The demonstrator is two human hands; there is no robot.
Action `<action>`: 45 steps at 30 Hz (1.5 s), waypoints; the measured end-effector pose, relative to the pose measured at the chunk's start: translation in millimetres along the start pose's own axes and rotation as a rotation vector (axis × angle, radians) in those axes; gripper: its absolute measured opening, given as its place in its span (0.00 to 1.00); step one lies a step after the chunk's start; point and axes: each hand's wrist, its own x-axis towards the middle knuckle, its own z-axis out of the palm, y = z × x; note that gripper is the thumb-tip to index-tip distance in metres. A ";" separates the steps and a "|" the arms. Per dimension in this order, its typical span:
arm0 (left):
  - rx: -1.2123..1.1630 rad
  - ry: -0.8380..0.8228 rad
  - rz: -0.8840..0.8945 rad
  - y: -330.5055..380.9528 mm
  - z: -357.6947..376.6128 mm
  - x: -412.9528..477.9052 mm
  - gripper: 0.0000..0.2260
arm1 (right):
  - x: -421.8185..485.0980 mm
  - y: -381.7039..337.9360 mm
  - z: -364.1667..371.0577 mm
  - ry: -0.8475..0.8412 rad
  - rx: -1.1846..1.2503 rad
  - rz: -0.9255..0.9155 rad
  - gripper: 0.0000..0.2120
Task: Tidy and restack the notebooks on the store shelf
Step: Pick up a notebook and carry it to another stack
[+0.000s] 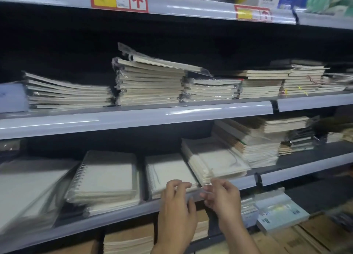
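Looks like the squaring-up step: left hand [176, 200] and right hand [222, 197] hover at the lower shelf's front rail [114, 218], fingers curled, seemingly holding nothing. The skewed notebook stack [214, 161] just behind them probably needs nudging straight next.

A shop: price-tagged shelf rail [118, 0], stacked wrapped notebooks [149, 83].
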 end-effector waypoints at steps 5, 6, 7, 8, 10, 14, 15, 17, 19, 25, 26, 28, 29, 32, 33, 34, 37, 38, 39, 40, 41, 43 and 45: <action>0.072 -0.081 0.213 29.3 29.8 27.4 0.15 | 12.5 -21.8 -37.6 0.044 0.057 0.025 0.07; 0.091 -0.088 0.240 35.0 36.1 33.7 0.16 | 13.6 -26.0 -43.6 0.042 0.065 0.029 0.07; 0.111 -0.084 0.271 40.6 42.3 40.6 0.17 | 15.1 -28.8 -48.9 0.038 0.065 0.027 0.07; 0.137 -0.081 0.303 45.7 48.5 47.4 0.19 | 17.1 -30.5 -53.4 0.036 0.058 0.022 0.07; 0.199 -0.089 0.339 52.2 60.9 59.9 0.22 | 21.9 -30.6 -61.2 0.035 0.059 0.023 0.09; 0.295 -0.086 0.312 52.7 80.1 76.4 0.24 | 27.2 -30.6 -70.4 0.009 0.081 0.055 0.11; 0.305 -0.080 0.301 52.0 83.5 78.3 0.24 | 28.1 -30.7 -71.5 -0.001 0.079 0.059 0.11; 0.292 -0.075 0.289 50.6 88.0 80.2 0.24 | 27.1 -31.0 -72.6 -0.017 0.071 0.062 0.09; 0.269 -0.061 0.278 48.8 89.3 81.7 0.24 | 24.9 -31.7 -72.6 -0.025 0.070 0.056 0.08; 0.024 0.016 0.291 48.9 85.2 51.6 0.18 | 18.2 -35.7 -73.6 0.014 0.110 0.020 0.11; -0.008 0.022 0.301 48.9 83.7 43.9 0.17 | 15.2 -35.8 -71.4 0.019 0.117 0.017 0.13; -0.059 0.014 0.306 48.7 80.7 32.0 0.17 | 6.9 -34.6 -66.2 0.015 0.164 0.013 0.11; -0.075 -0.001 0.285 48.6 77.8 27.2 0.16 | 2.0 -33.4 -64.2 0.009 0.197 0.008 0.08; -0.122 -0.066 0.188 49.7 58.8 16.7 0.13 | -8.3 -29.5 -61.1 0.031 0.230 -0.031 0.05; -0.130 -0.073 0.166 49.3 51.2 14.1 0.13 | -11.4 -29.0 -60.1 0.041 0.228 -0.058 0.06; -0.130 -0.078 0.146 48.2 43.8 11.7 0.12 | -15.1 -28.8 -58.5 0.053 0.221 -0.085 0.07; -0.220 -0.120 0.026 48.2 22.4 8.1 0.09 | -31.1 -27.5 -50.8 0.082 0.097 -0.236 0.03; -0.335 -0.145 -0.046 47.8 16.6 9.5 0.09 | -36.4 -24.3 -48.0 0.089 0.007 -0.311 0.03; -0.486 -0.177 -0.123 47.4 11.2 11.1 0.09 | -41.5 -21.4 -44.4 0.091 -0.098 -0.387 0.05; -0.651 -0.216 -0.192 47.6 4.6 11.4 0.10 | -45.7 -17.4 -40.4 0.094 -0.206 -0.457 0.07; -0.800 -0.247 -0.238 47.9 -1.9 10.7 0.10 | -49.9 -13.1 -35.7 0.091 -0.286 -0.517 0.08; -0.997 -0.257 -0.269 49.4 -12.8 7.7 0.13 | -58.6 -6.5 -24.6 0.070 -0.386 -0.596 0.09; -1.086 -0.220 -0.296 49.1 -21.0 2.4 0.17 | -64.4 -2.1 -15.0 0.056 -0.501 -0.623 0.12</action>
